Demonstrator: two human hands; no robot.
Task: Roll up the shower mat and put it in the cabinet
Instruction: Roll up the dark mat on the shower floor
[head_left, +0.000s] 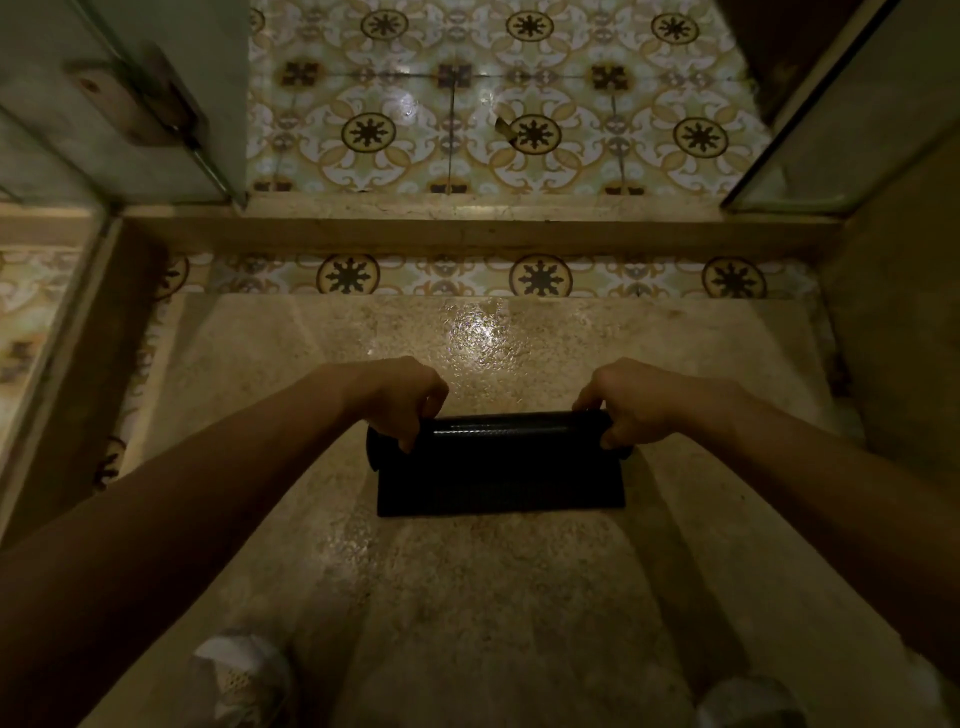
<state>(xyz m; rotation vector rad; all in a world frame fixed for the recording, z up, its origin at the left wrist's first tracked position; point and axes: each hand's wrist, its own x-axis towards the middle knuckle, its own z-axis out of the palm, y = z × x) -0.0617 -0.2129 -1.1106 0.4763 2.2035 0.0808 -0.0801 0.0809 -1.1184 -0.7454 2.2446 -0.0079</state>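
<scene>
I see my left hand (402, 402) and right hand (631, 410) each closed around an end of the mostly rolled mat (498, 462), its loose flap flat on the shower floor (467, 597).

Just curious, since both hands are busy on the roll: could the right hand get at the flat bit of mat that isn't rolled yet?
Probably yes. The flat part lies bare just below the right hand, nothing covering it.

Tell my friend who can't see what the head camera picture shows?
Two bare hands, left hand and right hand, grip the ends of a black shower mat, mostly rolled, over a wet stone shower floor. Patterned tiles lie beyond the step.
</scene>
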